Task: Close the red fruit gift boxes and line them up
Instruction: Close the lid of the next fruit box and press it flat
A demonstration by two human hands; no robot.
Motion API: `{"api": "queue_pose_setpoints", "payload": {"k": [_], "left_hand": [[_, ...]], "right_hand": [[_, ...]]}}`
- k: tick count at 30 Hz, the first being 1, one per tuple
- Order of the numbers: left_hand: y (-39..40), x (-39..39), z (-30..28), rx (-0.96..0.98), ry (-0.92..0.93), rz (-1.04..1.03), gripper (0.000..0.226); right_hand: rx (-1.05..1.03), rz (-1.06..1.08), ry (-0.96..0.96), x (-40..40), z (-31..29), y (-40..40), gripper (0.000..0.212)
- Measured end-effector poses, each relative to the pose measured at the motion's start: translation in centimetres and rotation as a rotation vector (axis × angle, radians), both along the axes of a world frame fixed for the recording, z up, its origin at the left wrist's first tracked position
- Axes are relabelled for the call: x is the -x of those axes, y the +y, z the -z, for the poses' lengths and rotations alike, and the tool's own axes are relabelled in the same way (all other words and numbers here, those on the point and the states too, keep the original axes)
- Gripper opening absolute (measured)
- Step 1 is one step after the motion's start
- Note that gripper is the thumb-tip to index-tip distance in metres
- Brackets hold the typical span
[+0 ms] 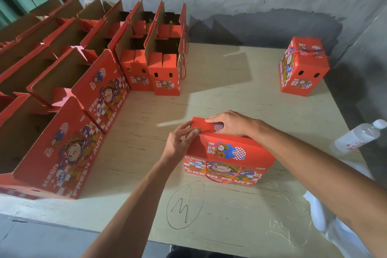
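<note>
A red fruit gift box [228, 157] stands on the plywood table in front of me, its printed side and red rope handle facing me. My left hand [181, 142] presses on the left end of its top flap, fingers fairly straight. My right hand [230, 122] lies flat across the far top flap, pressing it down. One closed red box [301, 67] stands alone at the far right. Several open red boxes [98, 81] with flaps up fill the left side in rows.
The plywood table [230, 94] has a pen-drawn circled mark [185, 204] near its front edge. A clear plastic bottle [358, 136] lies at the right edge. A grey concrete wall rises behind. White plastic wrap sits at the lower right corner.
</note>
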State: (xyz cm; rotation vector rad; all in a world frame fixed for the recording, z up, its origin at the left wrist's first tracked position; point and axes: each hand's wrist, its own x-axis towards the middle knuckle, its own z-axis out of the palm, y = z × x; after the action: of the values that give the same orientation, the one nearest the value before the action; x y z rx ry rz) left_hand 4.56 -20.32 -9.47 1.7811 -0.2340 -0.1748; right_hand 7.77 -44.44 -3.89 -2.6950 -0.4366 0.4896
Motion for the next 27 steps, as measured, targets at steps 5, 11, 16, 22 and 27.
{"api": "queue_pose_setpoints", "payload": {"k": [5, 11, 16, 22, 27], "left_hand": [[0.1, -0.6, 0.6, -0.183, -0.065, 0.016, 0.024], [0.2, -0.6, 1.3, -0.161, -0.084, -0.004, 0.039], [-0.1, -0.5, 1.6, -0.172, -0.127, -0.018, 0.03], [-0.4, -0.2, 1.7, -0.192, -0.103, -0.042, 0.029], [-0.5, -0.1, 2.0, -0.148, -0.127, -0.058, 0.022]], "right_hand": [[-0.039, 0.091, 0.029, 0.4, -0.2, -0.1, 0.065], [-0.099, 0.255, -0.028, 2.2, -2.6, -2.2, 0.025], [-0.122, 0.756, -0.432, 11.8, -0.9, -7.0, 0.036], [-0.708, 1.141, -0.373, 15.5, 1.9, -6.3, 0.037], [-0.793, 1.053, -0.335, 17.0, 3.0, -6.0, 0.055]]}}
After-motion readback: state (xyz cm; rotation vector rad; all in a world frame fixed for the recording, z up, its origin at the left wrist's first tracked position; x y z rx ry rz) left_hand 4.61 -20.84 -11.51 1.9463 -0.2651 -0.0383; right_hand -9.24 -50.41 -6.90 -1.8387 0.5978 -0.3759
